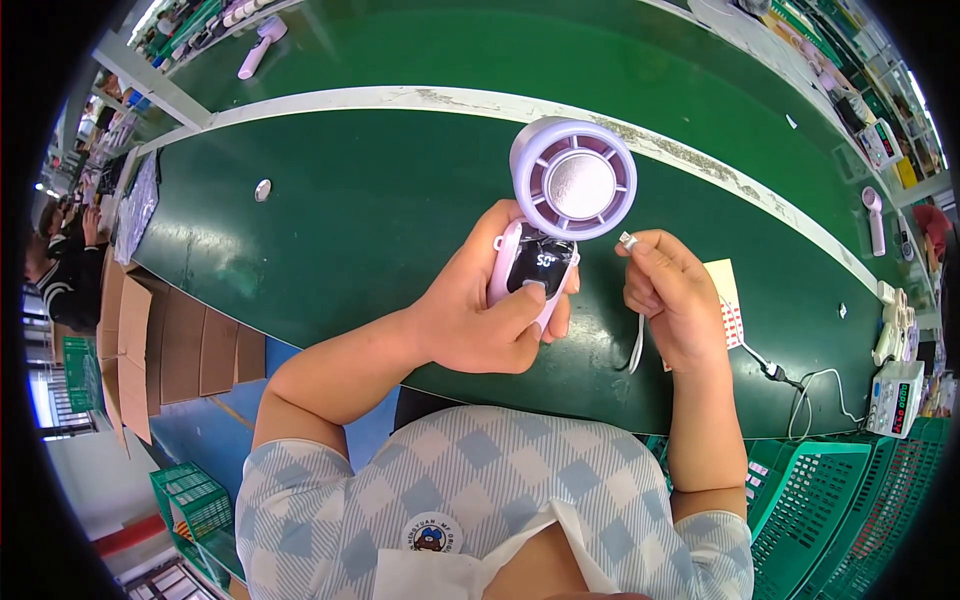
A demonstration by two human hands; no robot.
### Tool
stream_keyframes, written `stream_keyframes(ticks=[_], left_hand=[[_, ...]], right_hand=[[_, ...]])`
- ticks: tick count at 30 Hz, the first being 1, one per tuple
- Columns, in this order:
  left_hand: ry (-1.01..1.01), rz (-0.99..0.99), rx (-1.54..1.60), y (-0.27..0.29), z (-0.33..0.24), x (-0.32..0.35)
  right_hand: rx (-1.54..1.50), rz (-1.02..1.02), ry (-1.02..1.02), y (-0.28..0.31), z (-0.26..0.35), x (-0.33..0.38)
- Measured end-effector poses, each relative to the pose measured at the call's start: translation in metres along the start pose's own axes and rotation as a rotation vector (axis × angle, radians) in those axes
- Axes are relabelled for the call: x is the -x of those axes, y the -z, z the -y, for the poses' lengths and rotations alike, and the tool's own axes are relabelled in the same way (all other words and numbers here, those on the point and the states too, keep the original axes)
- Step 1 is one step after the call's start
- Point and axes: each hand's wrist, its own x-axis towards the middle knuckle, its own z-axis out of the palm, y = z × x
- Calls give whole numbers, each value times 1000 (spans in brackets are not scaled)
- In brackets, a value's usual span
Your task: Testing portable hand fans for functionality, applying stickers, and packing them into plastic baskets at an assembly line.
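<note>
A lilac handheld fan (623, 187) with a round, ribbed head and a silver disc in its middle stands up from my left hand (478, 305). My fingers wrap its pink handle, and the thumb lies on the lower part of the black panel, whose display is lit. To the right of the fan, my right hand (668, 290) pinches a white cable by its small metal-tipped plug (627, 240). That plug is near the fan's handle but apart from it. Below the right hand the white cable (637, 345) hangs in a loop.
A yellow sheet with red marks (722, 285) lies behind my right wrist. At the right edge stands a white power supply (893, 400) with cables, above green crates (810, 500). Cardboard boxes (180, 345) stand at left. More fans (262, 48) lie beyond the white divider (400, 97).
</note>
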Motion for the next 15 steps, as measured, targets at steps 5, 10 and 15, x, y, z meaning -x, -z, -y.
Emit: stream_keyframes(ticks=[5,10,15], left_hand=[[-55,49,-60,4,2,0],[-63,45,-76,4,2,-1],[-19,4,9,3,0,-1]], right_hand=[[15,-15,4,-1,0,0],[35,-21,12,-2,0,0],[49,-42,13,-3,-1,1]])
